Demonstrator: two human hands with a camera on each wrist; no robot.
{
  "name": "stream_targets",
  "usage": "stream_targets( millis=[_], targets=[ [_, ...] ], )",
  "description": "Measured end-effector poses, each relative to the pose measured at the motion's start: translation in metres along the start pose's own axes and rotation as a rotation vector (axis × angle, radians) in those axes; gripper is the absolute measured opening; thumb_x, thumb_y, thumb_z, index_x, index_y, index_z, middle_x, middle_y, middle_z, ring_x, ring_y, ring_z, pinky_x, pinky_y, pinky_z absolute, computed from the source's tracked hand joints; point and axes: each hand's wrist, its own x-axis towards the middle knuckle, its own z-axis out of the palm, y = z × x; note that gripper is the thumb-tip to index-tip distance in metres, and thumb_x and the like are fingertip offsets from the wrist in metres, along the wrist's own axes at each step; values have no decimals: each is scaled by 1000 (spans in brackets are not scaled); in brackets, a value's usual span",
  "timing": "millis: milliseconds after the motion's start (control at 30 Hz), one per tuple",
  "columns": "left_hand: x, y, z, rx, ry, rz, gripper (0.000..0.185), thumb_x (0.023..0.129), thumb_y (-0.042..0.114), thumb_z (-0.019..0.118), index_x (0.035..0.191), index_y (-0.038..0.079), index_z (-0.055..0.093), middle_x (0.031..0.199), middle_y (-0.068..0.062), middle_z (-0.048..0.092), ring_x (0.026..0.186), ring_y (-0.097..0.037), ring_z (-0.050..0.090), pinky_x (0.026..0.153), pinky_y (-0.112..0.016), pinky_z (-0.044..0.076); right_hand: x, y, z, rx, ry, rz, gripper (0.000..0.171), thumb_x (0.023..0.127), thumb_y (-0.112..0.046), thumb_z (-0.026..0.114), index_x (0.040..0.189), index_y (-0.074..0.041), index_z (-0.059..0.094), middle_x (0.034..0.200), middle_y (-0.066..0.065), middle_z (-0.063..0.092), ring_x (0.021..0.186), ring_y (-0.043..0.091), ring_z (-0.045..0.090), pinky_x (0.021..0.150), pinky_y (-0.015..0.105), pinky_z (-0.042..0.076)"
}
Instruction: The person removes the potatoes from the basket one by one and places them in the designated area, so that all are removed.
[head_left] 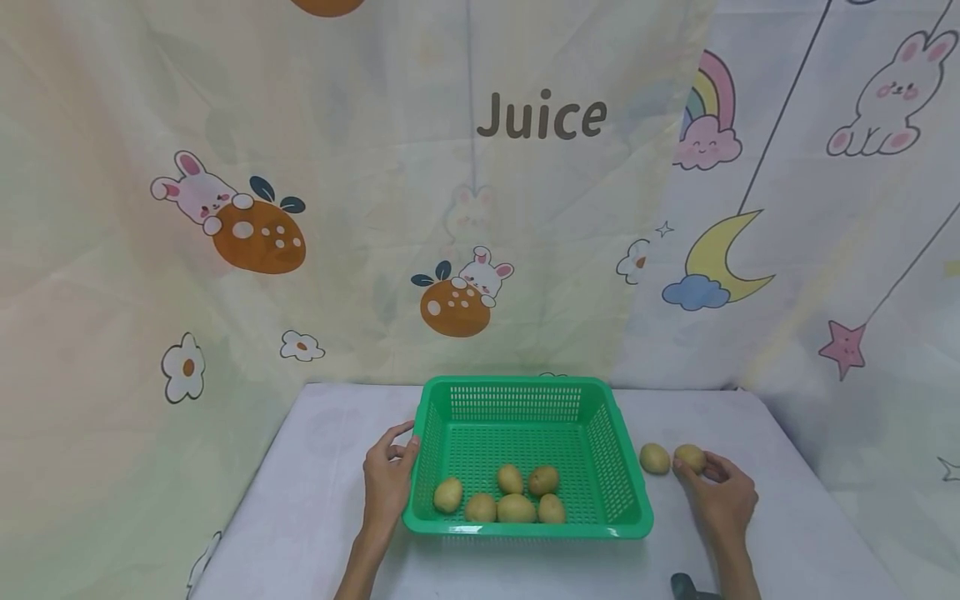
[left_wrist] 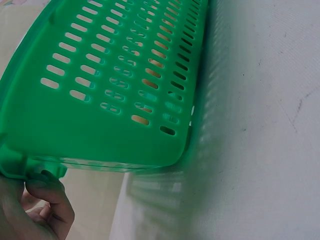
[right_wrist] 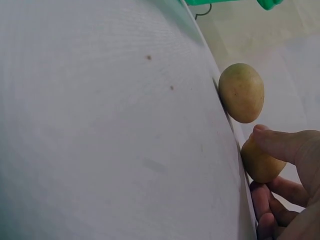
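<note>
Head view. A green basket (head_left: 525,454) stands at the centre of a white table (head_left: 300,517). Six potatoes (head_left: 513,507) lie along its near wall. The left hand (head_left: 387,475) is at 9 o'clock of the basket, thumb and fingers curled over the left rim. The right hand (head_left: 720,492) is at 3 o'clock of the basket, well apart from it, fingertips pinching the held potato (head_left: 691,457). A loose potato (head_left: 654,458) lies just beside the held one, at its 9 o'clock, between it and the basket. A printed curtain (head_left: 450,208) hangs behind the table.

Left wrist view. The basket's slotted wall (left_wrist: 125,80) fills the upper left; the left hand's fingers (left_wrist: 47,200) curl under its corner at 7 o'clock. The table (left_wrist: 250,150) lies to the right.

Right wrist view. The thumb (right_wrist: 280,142) and fingers (right_wrist: 270,200) close round the held potato (right_wrist: 257,165) at 4 o'clock. The loose potato (right_wrist: 241,92) sits near it, at its 12 o'clock, apart from the hand. The table (right_wrist: 100,125) fills the left.
</note>
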Motion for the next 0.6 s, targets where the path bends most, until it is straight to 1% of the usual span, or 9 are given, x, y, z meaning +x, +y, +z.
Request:
stream_targets(
  millis=[200,600],
  targets=[
    [1,0,0,0,2,6,31,110,18,68,140,11,72,74,-9,69,57,-13,67,62,-23,53,1,2,1,-4,1,3,71,98,-33,81,153,3,55,146,37,60,144,51,50,125,69,30],
    [-1,2,-1,0,6,5,32,110,18,67,140,11,72,76,-10,71,60,-13,70,63,-23,54,0,4,1,6,5,-15,70,97,-28,82,153,4,54,145,38,61,146,53,47,125,70,29]
  ],
)
